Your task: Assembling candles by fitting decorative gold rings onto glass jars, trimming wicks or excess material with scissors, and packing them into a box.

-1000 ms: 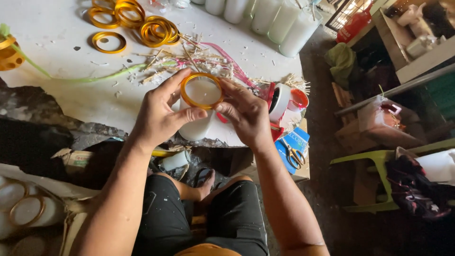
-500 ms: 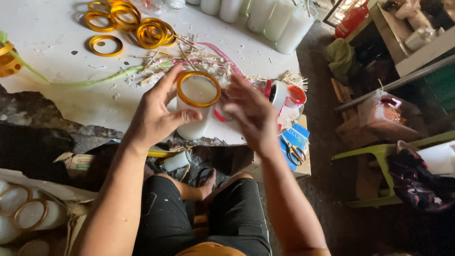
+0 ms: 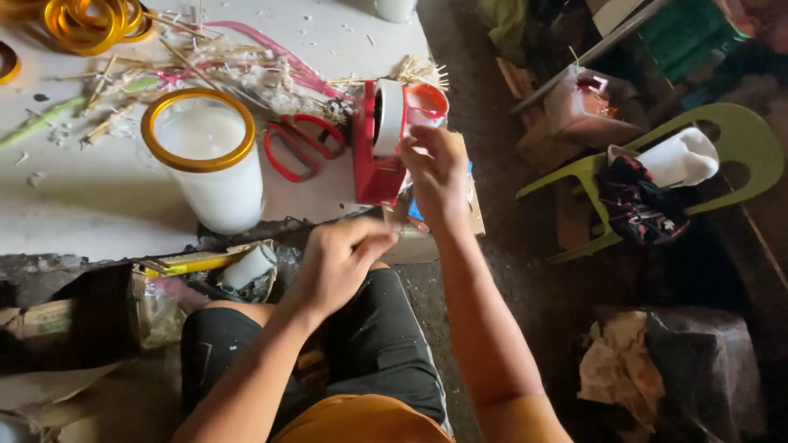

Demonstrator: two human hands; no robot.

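Head view: tape dispenser (image 3: 376, 156) against right fingers (image 3: 420, 148).

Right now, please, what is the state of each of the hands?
Left hand: fingers curled, pinching near the table edge; what it holds cannot be told.
Right hand: at the red tape dispenser, fingertips on the tape by the roll.

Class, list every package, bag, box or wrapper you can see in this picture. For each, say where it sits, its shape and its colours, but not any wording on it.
Clear plastic bag: on the floor right of the table, bulging, pinkish contents.
Flat cardboard box: at the table's corner under the right hand, brown with a blue top.
Crumpled paper wrapping: floor at lower right, tan.
No screens or signs are visible.
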